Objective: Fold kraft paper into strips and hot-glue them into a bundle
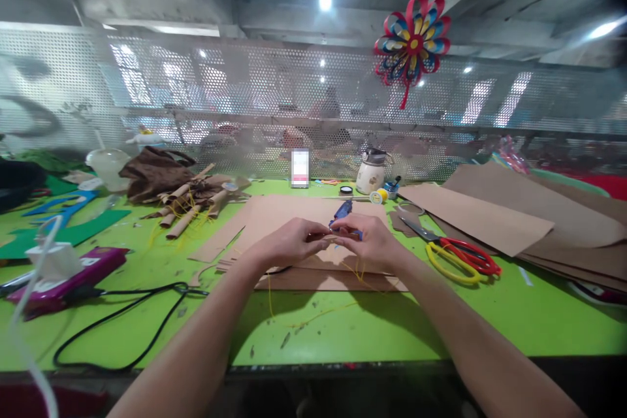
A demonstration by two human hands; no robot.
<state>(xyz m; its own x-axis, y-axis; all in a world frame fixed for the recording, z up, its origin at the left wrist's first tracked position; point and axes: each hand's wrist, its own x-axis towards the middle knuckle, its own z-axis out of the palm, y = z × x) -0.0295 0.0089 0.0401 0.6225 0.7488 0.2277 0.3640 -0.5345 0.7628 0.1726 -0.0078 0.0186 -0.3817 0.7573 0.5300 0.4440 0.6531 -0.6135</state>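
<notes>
Over a stack of brown paper sheets point(274, 212), my left hand point(294, 241) and my right hand point(369, 238) meet with their fingertips pinched close together. Whatever lies between the fingers is small and mostly hidden. Yellow thread point(360, 269) hangs below my right hand and trails across the paper onto the green tabletop. Just behind my right fingers lies a blue tool point(341, 209) that looks like a glue gun, its lower part covered by the hand.
Scissors point(453, 255) with red and yellow handles and large brown sheets point(490, 215) lie right. Left are rolled paper tubes point(183, 222), a purple power strip point(73, 281) and a black cable point(122, 294). Behind stand a phone point(300, 168), thread spool point(378, 196) and white bottle point(371, 173).
</notes>
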